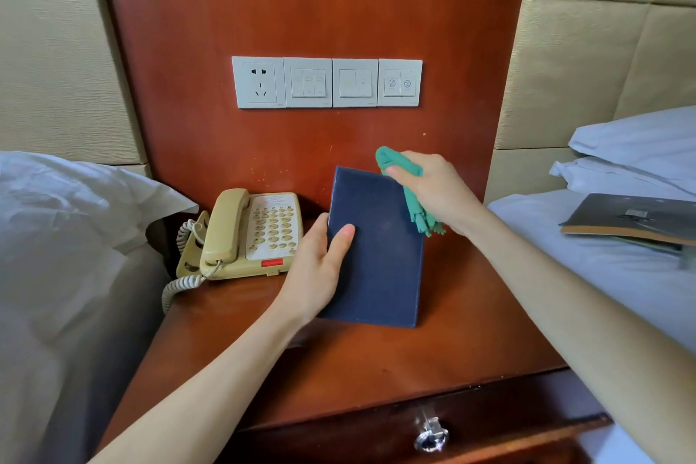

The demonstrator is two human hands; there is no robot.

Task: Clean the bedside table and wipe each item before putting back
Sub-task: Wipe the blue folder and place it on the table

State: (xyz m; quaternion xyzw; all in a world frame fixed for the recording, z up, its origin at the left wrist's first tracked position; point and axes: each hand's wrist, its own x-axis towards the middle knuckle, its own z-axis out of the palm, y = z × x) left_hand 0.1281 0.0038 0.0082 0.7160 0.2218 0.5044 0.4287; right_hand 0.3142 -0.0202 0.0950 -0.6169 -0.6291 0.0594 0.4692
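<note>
The wooden bedside table [376,362] fills the lower centre between 2 white beds, a beige telephone [244,234] at centre left. The left hand [320,271] grips the dark blue book [376,249] at centre, tilted up off the tabletop. The right hand [433,188] closes around a green cloth [403,177] against the book's upper right corner.

You have the telephone [248,234] at the tabletop's [376,362] back left, with the book [380,252] to its right, held above the tabletop. The cloth [406,181] sits at the book's upper right corner. Switch plates [327,82] line the panel behind. Beds [587,275] flank both sides, and a folder [636,217] lies on the right one.
</note>
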